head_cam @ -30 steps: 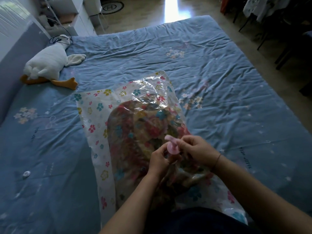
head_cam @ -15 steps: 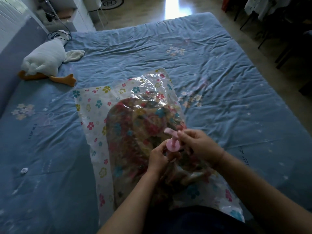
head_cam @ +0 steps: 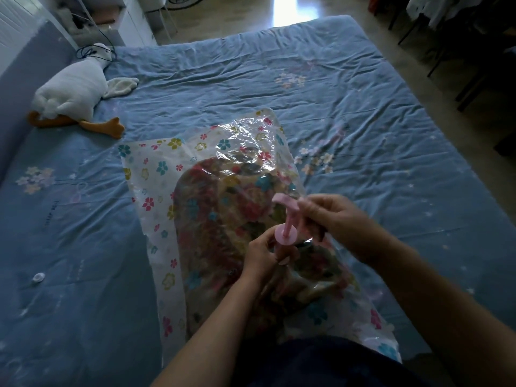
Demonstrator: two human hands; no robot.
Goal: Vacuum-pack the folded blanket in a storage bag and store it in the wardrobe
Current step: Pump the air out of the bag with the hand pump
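A clear storage bag [head_cam: 156, 174] printed with small flowers lies on the blue bed, and a folded floral blanket [head_cam: 223, 219] shows through it. A pink hand pump [head_cam: 286, 227] stands upright on the bag. My left hand [head_cam: 262, 252] grips the pump's lower body just under its round pink collar. My right hand [head_cam: 332, 216] holds the T-shaped pink handle, which is pulled up clear of the collar on its rod.
The blue bedsheet [head_cam: 349, 113] spreads all around the bag. A white plush goose [head_cam: 75, 93] with orange feet lies at the far left by the headboard. A small white cap [head_cam: 37, 277] rests on the sheet at left. Dark chairs [head_cam: 474, 51] stand beyond the bed's right side.
My right hand has drawn the pump handle upward, away from the collar, exposing the rod. My left hand stays on the pump body.
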